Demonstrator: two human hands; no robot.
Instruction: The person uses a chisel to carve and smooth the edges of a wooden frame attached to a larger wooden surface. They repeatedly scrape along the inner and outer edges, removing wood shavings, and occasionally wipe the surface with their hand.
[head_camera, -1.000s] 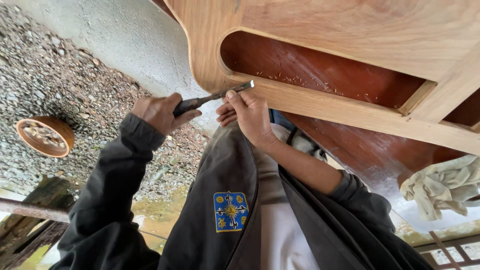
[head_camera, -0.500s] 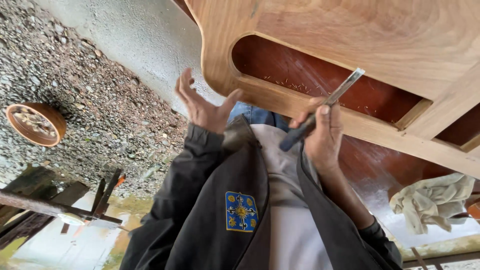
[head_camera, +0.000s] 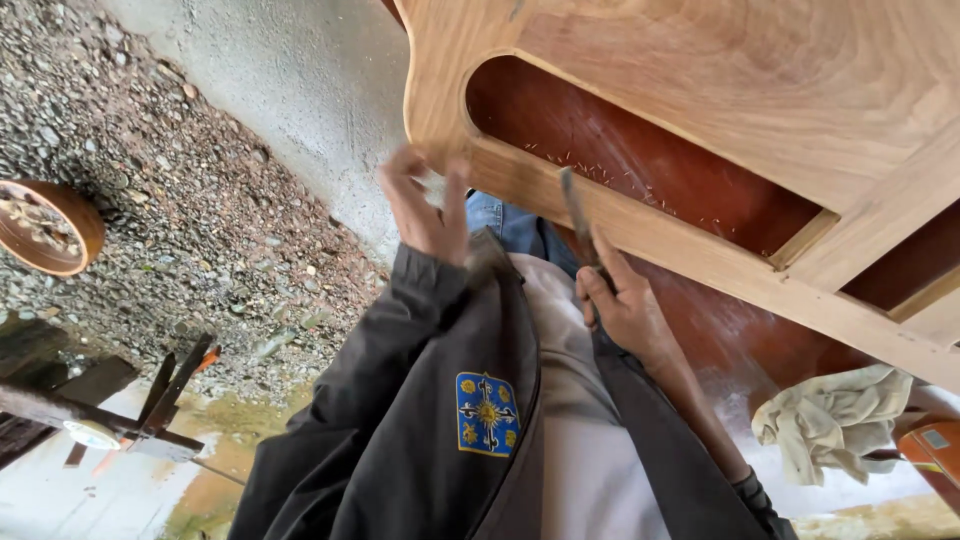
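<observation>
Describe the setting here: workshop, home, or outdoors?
Likely an open-air woodworking spot. Bare ground is gravel beside a rough concrete strip; an unfinished wooden furniture frame with shavings fills the view, and the right hand holds a slim metal tool.

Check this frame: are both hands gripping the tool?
No, only the right hand grips the tool; the left hand rests on the wooden frame.
</observation>
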